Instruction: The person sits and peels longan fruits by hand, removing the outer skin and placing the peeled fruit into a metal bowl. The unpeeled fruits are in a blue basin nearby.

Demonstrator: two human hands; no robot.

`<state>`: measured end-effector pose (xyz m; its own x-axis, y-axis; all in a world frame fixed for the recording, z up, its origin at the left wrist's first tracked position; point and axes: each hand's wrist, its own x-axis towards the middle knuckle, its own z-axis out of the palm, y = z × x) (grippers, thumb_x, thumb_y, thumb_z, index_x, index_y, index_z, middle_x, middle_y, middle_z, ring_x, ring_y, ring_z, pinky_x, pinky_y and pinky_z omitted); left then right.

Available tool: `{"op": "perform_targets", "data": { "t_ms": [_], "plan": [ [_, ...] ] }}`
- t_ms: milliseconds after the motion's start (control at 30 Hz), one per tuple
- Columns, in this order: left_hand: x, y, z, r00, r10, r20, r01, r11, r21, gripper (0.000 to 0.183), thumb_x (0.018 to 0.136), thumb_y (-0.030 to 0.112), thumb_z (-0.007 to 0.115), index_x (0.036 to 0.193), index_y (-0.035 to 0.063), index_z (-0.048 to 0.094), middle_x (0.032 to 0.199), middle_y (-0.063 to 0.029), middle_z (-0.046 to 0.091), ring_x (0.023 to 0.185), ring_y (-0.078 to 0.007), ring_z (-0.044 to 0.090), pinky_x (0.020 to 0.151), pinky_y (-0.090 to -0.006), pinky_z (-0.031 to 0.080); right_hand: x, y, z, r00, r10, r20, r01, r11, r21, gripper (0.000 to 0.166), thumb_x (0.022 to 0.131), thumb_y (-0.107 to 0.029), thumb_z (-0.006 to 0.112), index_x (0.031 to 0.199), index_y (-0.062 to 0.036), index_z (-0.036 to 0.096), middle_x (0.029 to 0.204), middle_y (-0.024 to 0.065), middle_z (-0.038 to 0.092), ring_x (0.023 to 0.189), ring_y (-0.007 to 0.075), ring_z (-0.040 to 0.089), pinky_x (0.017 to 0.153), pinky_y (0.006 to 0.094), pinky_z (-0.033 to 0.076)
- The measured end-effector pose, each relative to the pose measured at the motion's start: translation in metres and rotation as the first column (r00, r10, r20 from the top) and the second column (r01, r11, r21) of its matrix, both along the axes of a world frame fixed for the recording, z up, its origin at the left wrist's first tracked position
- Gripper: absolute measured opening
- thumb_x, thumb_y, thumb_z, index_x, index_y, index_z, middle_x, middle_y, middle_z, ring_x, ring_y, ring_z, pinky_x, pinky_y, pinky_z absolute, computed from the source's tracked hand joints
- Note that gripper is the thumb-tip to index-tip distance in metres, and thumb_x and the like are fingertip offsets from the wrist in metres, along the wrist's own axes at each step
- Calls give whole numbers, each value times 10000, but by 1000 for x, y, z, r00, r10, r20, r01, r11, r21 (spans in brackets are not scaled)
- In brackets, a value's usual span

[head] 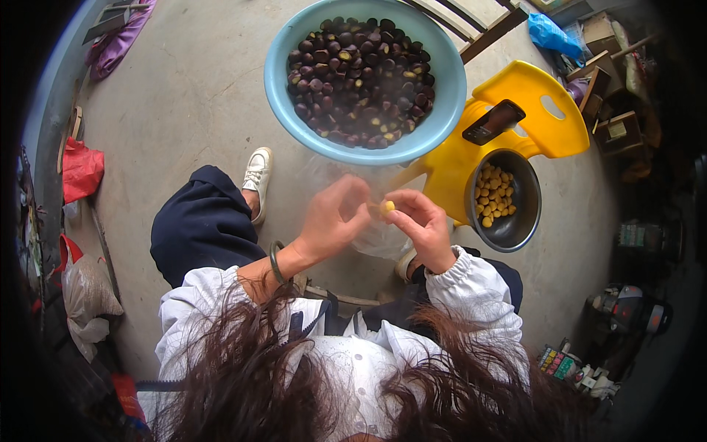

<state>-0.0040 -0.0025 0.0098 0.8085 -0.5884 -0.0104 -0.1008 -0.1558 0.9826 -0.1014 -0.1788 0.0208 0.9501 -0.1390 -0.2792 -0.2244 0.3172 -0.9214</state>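
Note:
Between the thumb and fingers of my right hand (425, 224) is a peeled yellow chestnut (390, 206). My left hand (334, 215) is curled close to its left side, and a blurred brownish bit shows between the two hands. Haze hides whether the left fingertips grip anything. Beneath both hands hangs or lies a clear plastic bag (381, 243). Beyond them a large light-blue basin (276, 83) is filled with dark brown chestnuts (359, 83), several cut open to yellow flesh. To the right, a steel bowl (522, 221) holds peeled yellow chestnuts (491, 193).
The bowl rests on a yellow plastic chair (447, 188), with a black phone (493, 121) beside it. A wooden frame (491, 33) stands behind the basin. Boxes and a blue bag (552, 36) crowd the right wall. A filled sack (88, 298) and red bag (82, 168) line the left.

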Motion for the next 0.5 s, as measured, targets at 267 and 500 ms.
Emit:
{"op": "perform_targets", "data": {
  "t_ms": [267, 500],
  "plan": [
    [1, 1, 9, 991, -82, 104, 84, 996, -17, 116, 867, 104, 704, 963, 42, 684, 879, -83, 670, 759, -229, 646, 626, -311, 488, 2, 1, -3, 995, -11, 104, 21, 995, -98, 253, 895, 29, 693, 1145, 36, 652, 1092, 66, 628, 972, 127, 640, 863, 253, 517],
    [3, 1, 10, 963, -90, 255, 89, 996, 16, 108, 844, 129, 728, 916, 63, 684, 807, -94, 648, 713, -285, 632, 632, -367, 491, 2, 2, -4, 992, -9, 130, 36, 977, -209, 251, 859, 20, 727, 1105, 21, 678, 1048, 63, 623, 921, 120, 601, 828, 251, 501]
  ]
}}
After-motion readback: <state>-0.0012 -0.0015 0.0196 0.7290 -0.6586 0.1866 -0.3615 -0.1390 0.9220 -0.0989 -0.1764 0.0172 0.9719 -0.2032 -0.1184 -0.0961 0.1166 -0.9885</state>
